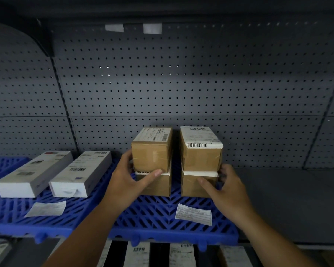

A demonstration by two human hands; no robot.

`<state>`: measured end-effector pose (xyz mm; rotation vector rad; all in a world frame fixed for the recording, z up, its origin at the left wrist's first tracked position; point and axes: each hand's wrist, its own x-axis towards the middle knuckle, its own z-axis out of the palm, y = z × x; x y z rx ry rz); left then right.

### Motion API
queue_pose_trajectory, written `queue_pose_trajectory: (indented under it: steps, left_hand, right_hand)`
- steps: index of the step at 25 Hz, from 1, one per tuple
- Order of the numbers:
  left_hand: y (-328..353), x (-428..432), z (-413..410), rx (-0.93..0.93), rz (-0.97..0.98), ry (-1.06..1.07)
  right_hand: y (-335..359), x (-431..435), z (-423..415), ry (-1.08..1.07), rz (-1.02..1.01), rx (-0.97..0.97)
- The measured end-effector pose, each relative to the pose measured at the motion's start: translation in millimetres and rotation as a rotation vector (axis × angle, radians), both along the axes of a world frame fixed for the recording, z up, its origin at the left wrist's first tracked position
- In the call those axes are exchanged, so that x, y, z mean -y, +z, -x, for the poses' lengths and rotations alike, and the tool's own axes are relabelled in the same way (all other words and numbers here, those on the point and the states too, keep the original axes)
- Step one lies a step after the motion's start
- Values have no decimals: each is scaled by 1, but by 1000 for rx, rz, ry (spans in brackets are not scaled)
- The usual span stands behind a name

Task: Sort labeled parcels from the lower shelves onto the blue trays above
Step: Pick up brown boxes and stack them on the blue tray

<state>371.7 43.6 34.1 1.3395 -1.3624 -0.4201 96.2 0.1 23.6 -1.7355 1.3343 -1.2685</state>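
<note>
Two stacks of two boxes each stand side by side near the back edge of a tray (154,214), a narrow gap between them, with the pegboard (181,83) just behind. The left hand (127,182) grips the left stack (152,162) from its left side, thumb across the front where the two boxes meet. The right hand (226,187) holds the right stack (200,160) from its right side, thumb on the lower box's front. A slip (194,213) lies before the right stack, near the tray's front edge. On the left tray (8,212) two long boxes (33,174) lie side by side, a second slip (46,209) before them. Right of the trays is bare shelf (287,199). Parcels (139,253) lie on the level below.
</note>
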Motion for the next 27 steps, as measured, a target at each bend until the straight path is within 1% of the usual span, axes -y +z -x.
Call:
queue_pose_trajectory:
  steps: [4, 9, 13, 17, 21, 22, 23, 24, 25, 26, 27]
  left_hand:
    - [-3, 0, 0, 28, -30, -5]
    - [-13, 4, -15, -50, -79, -30]
    - [-17, 1, -18, -61, -145, -12]
    - [-17, -5, -11, -15, -176, 16]
    - [-12, -11, 2, 15, -189, 58]
    - [-9, -15, 5, 11, -191, 71]
    - [-7, -21, 9, 13, -190, 89]
    - [-5, -30, 10, 32, -181, 118]
    - [-2, -41, 10, 69, -166, 152]
    - [0, -54, 8, 110, -142, 183]
    - [3, -68, 5, 152, -118, 211]
  right_hand:
    - [3, 0, -1, 15, -11, -7]
    - [2, 0, -3, -5, -29, -9]
    - [1, -3, -6, -31, -67, 7]
    - [4, 2, -5, -4, -100, 11]
    - [6, -7, -7, -80, -120, -36]
    - [10, -10, -3, -109, -89, -72]
    - [16, -12, 3, -136, -45, -154]
    - [21, -13, 8, -191, 20, -263]
    - [26, -16, 13, -289, 111, -351]
    - [30, -23, 11, -376, 219, -375]
    - [35, -35, 0, -397, 333, -355]
